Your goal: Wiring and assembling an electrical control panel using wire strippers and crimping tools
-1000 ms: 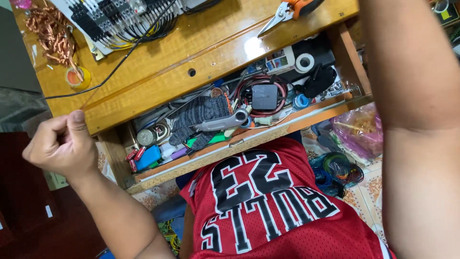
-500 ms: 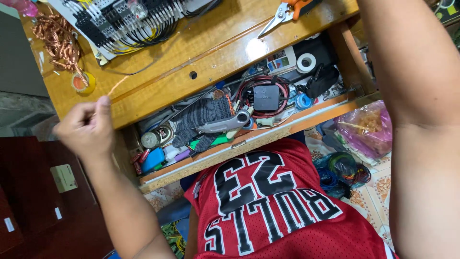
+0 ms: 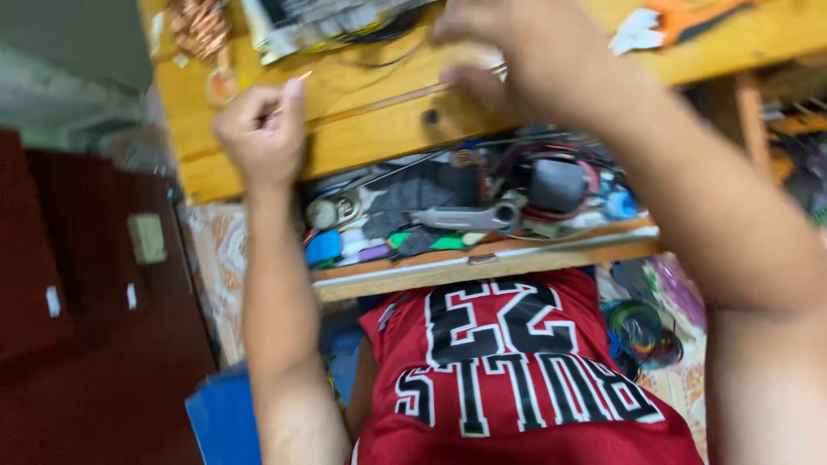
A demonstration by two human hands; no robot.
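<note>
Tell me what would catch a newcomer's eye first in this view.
Two bare hands meet over a yellow wooden table: the left hand pinches a thin wire that runs to the right hand. Below them an open drawer is crammed with tools and cables. A tangle of copper wire lies at the table's far left corner.

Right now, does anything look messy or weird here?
Yes. The open drawer under the wooden desk is crammed with jumbled cables and tools. A loose tangle of copper wire sits at the desk's corner. Both hands, left and right, pinch a thin strand.
</note>
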